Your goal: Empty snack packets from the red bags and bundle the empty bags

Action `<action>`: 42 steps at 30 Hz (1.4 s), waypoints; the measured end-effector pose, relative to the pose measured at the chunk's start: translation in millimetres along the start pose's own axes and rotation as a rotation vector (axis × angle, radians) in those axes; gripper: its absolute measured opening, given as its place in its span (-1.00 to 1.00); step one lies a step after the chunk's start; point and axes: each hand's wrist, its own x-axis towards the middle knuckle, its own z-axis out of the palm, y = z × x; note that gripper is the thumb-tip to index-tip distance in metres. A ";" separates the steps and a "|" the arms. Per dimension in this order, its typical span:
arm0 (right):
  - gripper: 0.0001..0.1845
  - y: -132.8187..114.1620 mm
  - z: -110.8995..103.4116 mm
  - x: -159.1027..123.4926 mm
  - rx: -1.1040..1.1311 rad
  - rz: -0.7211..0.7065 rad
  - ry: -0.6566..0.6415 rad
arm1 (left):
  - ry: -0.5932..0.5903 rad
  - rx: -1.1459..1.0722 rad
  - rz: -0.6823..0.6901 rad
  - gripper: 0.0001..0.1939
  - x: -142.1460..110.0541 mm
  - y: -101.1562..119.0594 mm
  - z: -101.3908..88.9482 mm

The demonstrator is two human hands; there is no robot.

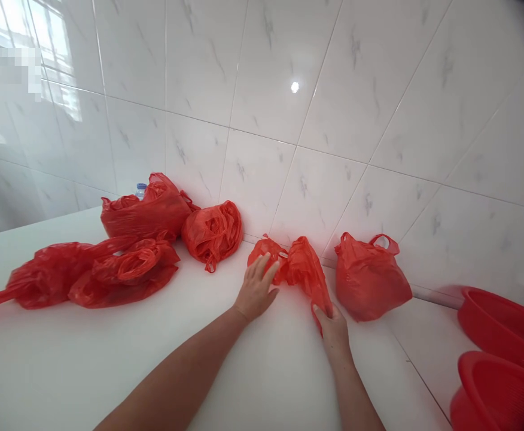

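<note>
A crumpled red plastic bag (305, 269) lies on the white tabletop (262, 371) near the wall. My right hand (331, 329) pinches the near end of this bag, which stretches away from me. My left hand (255, 290) is spread, its fingers over the left part of the red plastic; whether that part is a separate bag I cannot tell. To the right of my right hand stands a full red plastic bag (372, 281) with its loop handles up. A rounded, knotted red bag (212, 233) sits left of my left hand, apart from it.
More red bags (148, 209) are grouped at the left, with a blue-capped bottle (140, 190) behind them. Two red plastic basins (481, 365) stand at the lower right. A white marbled tile wall (262, 173) runs along the table's back.
</note>
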 end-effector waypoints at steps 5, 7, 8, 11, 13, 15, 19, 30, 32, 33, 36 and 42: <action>-0.71 -1.7 1.8 -17.5 -0.075 0.058 0.101 | -0.319 0.035 -0.148 -0.42 -6.4 -6.5 13.8; -0.75 -1.2 0.5 -36.0 -0.110 0.058 0.100 | -0.290 0.038 -0.204 -0.34 -2.9 -14.9 17.4; -0.76 -0.8 -0.9 -47.6 -0.124 0.041 0.078 | -0.268 0.036 -0.224 -0.29 -0.4 -17.7 17.4; -0.74 -0.2 -8.4 -86.3 -0.147 -0.019 -0.054 | -0.124 0.037 -0.250 -0.24 3.9 -16.3 9.2; -0.76 -1.0 -15.1 -110.0 -0.130 -0.020 -0.168 | 0.005 0.028 -0.141 -0.32 -0.7 -6.5 -2.4; -0.74 -2.7 -21.0 -128.4 -0.081 -0.002 -0.317 | 0.065 -0.023 0.093 -0.37 -12.3 8.6 -15.8; -0.62 -4.9 -24.0 -145.8 -0.026 -0.019 -0.446 | -0.114 -0.168 0.369 -0.27 -40.4 36.0 -32.2; -0.76 -7.8 -74.7 -106.6 -0.622 0.006 0.228 | -0.284 -0.288 -0.054 -0.76 -69.9 24.3 -44.4; -0.60 -16.4 -63.6 -118.6 -0.733 -0.291 0.358 | -0.233 -0.332 -0.133 -0.80 -76.0 35.8 -46.3; -0.59 -20.9 -53.5 -128.2 -0.762 -0.474 0.382 | -0.194 -0.378 -0.188 -0.83 -78.1 42.1 -47.0; -0.74 -34.5 -18.9 -156.9 -0.735 -0.793 0.158 | -0.081 -0.583 -0.339 -0.92 -80.6 59.2 -49.8; -0.70 -55.4 13.6 -133.6 -0.492 -0.457 -0.047 | -0.148 -1.124 -0.350 -0.87 -83.4 80.7 -65.7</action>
